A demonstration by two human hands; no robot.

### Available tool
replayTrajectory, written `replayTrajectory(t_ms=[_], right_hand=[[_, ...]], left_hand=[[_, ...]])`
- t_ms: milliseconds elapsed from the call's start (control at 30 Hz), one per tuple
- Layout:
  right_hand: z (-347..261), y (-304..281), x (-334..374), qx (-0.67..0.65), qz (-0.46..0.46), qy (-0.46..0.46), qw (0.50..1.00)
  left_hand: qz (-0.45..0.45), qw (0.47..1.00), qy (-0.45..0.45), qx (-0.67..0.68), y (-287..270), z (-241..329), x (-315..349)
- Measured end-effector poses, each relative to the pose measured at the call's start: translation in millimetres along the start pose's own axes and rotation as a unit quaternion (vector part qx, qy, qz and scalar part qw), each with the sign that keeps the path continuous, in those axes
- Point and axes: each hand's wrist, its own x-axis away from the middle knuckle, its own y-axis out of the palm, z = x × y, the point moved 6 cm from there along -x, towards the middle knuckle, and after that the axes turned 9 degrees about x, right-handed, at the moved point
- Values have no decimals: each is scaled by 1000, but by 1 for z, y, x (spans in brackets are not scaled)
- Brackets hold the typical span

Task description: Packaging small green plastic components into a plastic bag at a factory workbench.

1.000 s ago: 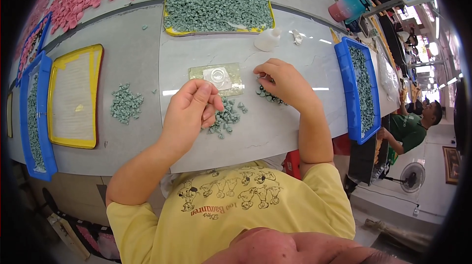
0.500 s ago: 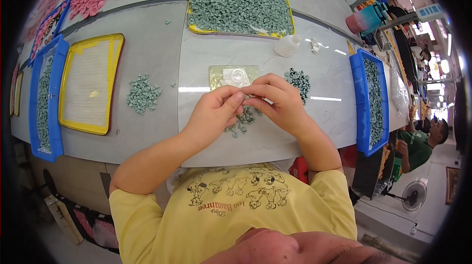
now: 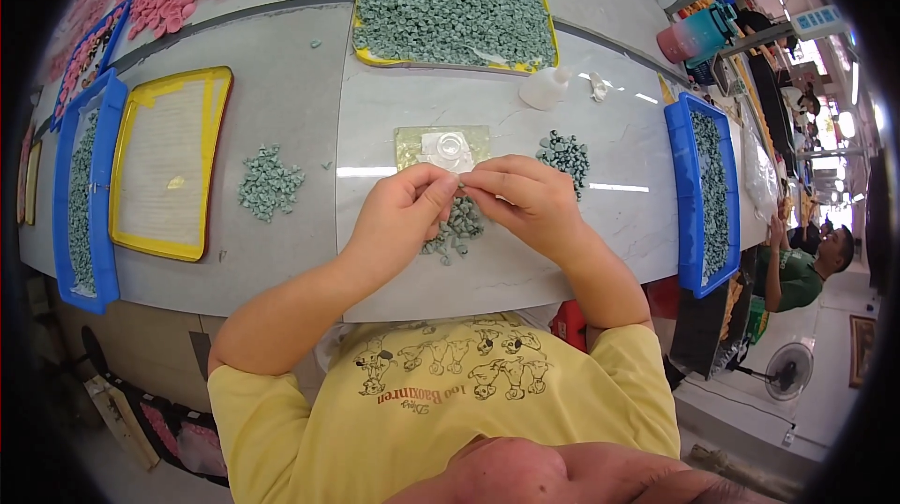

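Note:
My left hand and my right hand meet fingertip to fingertip above the table, both closed in a pinch. Between them is a small green piece, mostly covered by the fingers. Just below lies a loose pile of small grey-green pieces, partly hidden by my hands. Beyond the fingertips is a yellowish flat block bearing a small clear round dish. To the right of my right hand sits a pile of darker, shinier green pieces.
A yellow-rimmed tray full of green pieces stands at the back, near a white squeeze bottle. Left are another green pile, a paper-lined yellow tray and a blue bin. Another blue bin stands right; a person sits beyond.
My right hand's fingers have come lower and flatter over the pinch, while my left hand has barely shifted. At the right, the other person's hands have risen.

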Motion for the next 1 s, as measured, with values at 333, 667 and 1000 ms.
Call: replayTrajectory(t_ms=[333,667,1000], right_hand=[[21,-7,4,123,6,-72,990],[0,10,0,223,-26,-150,963],[28,18,4,-160,-18,229,960]], left_hand=[[83,991,106,16,4,15,-4],[122,977,160,69,-8,22,1],[54,991,93,82,-8,12,7]])
